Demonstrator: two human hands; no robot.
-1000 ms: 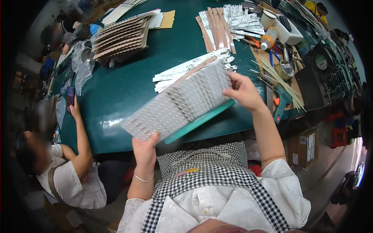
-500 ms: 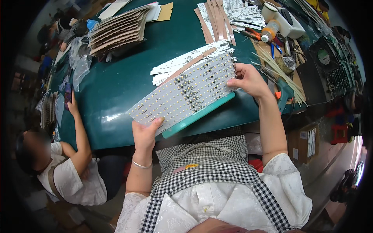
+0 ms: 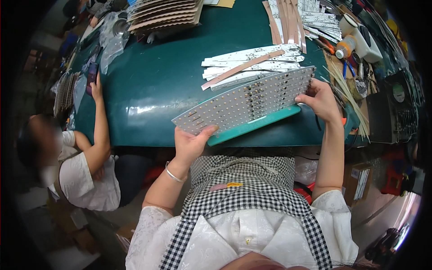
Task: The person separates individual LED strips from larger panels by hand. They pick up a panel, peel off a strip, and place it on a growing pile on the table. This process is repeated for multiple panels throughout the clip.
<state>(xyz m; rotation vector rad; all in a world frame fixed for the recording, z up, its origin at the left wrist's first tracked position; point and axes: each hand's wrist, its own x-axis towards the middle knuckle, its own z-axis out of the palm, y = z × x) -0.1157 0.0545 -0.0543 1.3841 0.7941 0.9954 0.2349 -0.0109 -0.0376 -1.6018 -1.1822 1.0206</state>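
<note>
A long white panel of LED strips (image 3: pixel 245 101) lies slanted over a teal board (image 3: pixel 254 127) at the near edge of the green table (image 3: pixel 153 85). My left hand (image 3: pixel 192 143) grips the panel's lower left end, thumb on top. My right hand (image 3: pixel 319 100) holds its upper right end. A loose pile of separated white strips (image 3: pixel 252 65) with a brown strip across it lies just beyond the panel.
Stacked brown cardboard sheets (image 3: pixel 164 13) sit at the far left of the table, brown and white strips (image 3: pixel 292 18) at the far right beside a white bottle (image 3: pixel 346 47) and tools. A seated person's hand (image 3: pixel 95 83) rests by a phone at the left edge.
The panel has come down from a raised tilt to lie flatter over the teal board, and both hands have moved with it toward the table's near edge.
</note>
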